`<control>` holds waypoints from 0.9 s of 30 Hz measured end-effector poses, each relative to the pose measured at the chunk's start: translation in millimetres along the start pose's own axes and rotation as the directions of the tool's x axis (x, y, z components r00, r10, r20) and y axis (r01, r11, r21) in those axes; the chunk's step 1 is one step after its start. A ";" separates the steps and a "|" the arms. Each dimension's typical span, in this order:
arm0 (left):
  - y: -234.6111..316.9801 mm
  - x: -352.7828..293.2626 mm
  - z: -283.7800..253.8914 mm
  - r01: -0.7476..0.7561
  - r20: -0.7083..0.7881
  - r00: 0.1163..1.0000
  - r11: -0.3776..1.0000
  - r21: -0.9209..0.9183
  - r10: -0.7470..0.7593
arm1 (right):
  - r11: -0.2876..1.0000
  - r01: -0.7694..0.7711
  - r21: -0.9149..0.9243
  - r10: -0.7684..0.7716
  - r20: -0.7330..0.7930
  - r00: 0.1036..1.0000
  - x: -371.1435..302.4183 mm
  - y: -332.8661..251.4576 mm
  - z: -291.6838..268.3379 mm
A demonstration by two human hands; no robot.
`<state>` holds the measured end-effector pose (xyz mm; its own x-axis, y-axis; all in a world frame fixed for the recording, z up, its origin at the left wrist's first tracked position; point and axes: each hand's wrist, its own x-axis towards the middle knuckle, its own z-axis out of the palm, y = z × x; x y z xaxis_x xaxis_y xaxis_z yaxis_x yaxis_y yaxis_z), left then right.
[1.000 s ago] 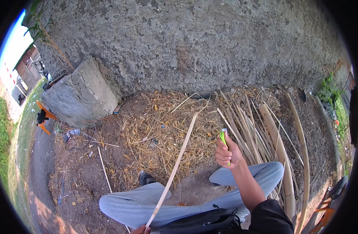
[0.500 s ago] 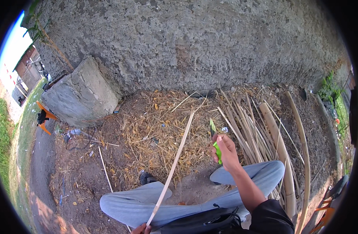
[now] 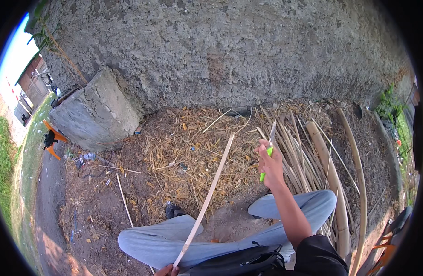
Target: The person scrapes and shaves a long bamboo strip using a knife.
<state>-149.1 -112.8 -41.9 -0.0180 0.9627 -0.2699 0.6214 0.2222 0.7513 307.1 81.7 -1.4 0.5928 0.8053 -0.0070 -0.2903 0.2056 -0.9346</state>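
Observation:
My left hand (image 3: 166, 270) is closed on the lower end of a long, pale bamboo strip (image 3: 206, 202), partly cut off by the lower edge of the picture. The strip slants up and away to the right across my lap, and a thin curled sliver bends off near its far end. In my right hand (image 3: 271, 166) is a knife (image 3: 272, 133) with a bright green handle. Its blade points up and away, apart from the strip. Some of the right fingers are stretched out beside the handle.
Several split bamboo strips (image 3: 292, 161) lie heaped at the right, beside a thick bamboo pole (image 3: 330, 179) and a thinner pole (image 3: 356, 184). Dry shavings and leaves (image 3: 193, 138) cover the ground before a rough wall (image 3: 230, 55). A concrete block (image 3: 98, 110) stands at the left.
My right hand has moved slightly right and away, and the knife has turned so its blade leans right instead of left. The strip's far end has shifted a little to the right.

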 end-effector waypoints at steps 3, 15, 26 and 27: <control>-5.9 0.0 2.4 0.000 0.006 1.000 1.000 0.013 0.000 | 0.995 -0.087 -0.041 0.083 -0.090 0.992 38.5 25.0 -2.2; -15.4 2.0 1.3 -0.068 0.056 0.996 0.996 0.060 0.065 | 0.997 -0.039 -0.062 0.038 -0.019 0.999 85.4 66.2 26.1; -13.8 4.4 0.6 0.018 0.083 0.996 0.993 0.115 -0.028 | 0.659 0.231 -0.716 -0.318 0.014 0.948 76.5 59.3 16.5; -13.2 4.3 0.0 0.026 0.096 0.995 0.991 0.132 -0.039 | 0.659 0.232 -0.716 -0.318 0.014 0.948 76.9 60.2 15.4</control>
<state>-157.4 -111.6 -53.0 0.0330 0.9339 -0.3559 0.7186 0.2254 0.6579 323.7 164.6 -52.7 0.6434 0.7062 0.2954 0.4839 -0.0762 -0.8718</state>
